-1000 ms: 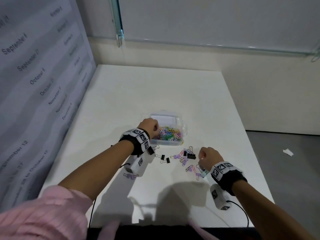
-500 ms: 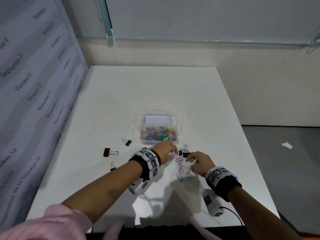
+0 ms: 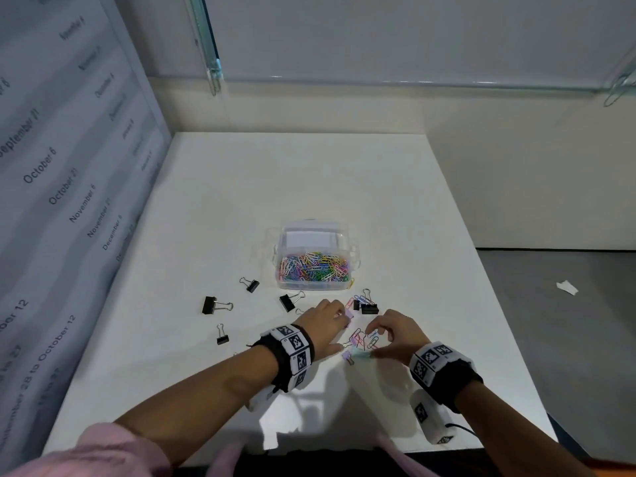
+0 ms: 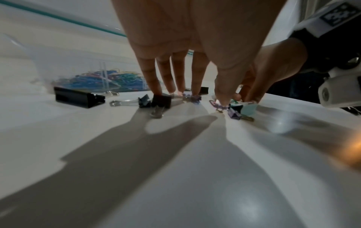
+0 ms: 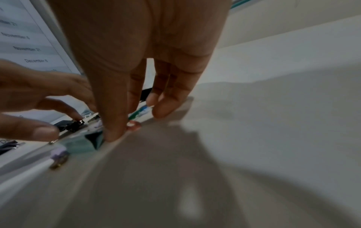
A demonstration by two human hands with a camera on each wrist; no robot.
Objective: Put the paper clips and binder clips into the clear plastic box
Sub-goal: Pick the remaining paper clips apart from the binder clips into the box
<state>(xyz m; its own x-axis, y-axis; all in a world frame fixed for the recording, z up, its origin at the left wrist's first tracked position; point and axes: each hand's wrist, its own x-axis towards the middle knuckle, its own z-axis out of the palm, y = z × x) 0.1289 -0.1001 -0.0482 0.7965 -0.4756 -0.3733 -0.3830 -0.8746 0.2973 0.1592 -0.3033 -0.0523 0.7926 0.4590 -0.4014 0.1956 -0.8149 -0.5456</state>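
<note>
The clear plastic box (image 3: 351,251) stands mid-table and holds several coloured paper clips (image 3: 315,266). In front of it lies a loose pile of paper clips and small pastel binder clips (image 3: 361,337). My left hand (image 3: 340,330) stands over the pile's left side, fingers straight, tips touching small clips (image 4: 192,98). My right hand (image 3: 373,340) cups the pile's right side, its thumb on a teal binder clip (image 3: 361,354). The wrist views show this clip up close (image 4: 248,108) (image 5: 82,145). Neither hand has lifted anything.
Black binder clips lie scattered left of the box (image 3: 249,285), (image 3: 210,305), (image 3: 222,335), (image 3: 288,302), and one sits beside the pile (image 3: 368,308). A calendar panel (image 3: 69,201) walls the table's left edge. The floor drops off at the right, with a paper scrap (image 3: 567,288) on it.
My left hand came back from the box to the pile's left side. My right hand opened from a fist and now curves round the pile. The two hands have drawn close together.
</note>
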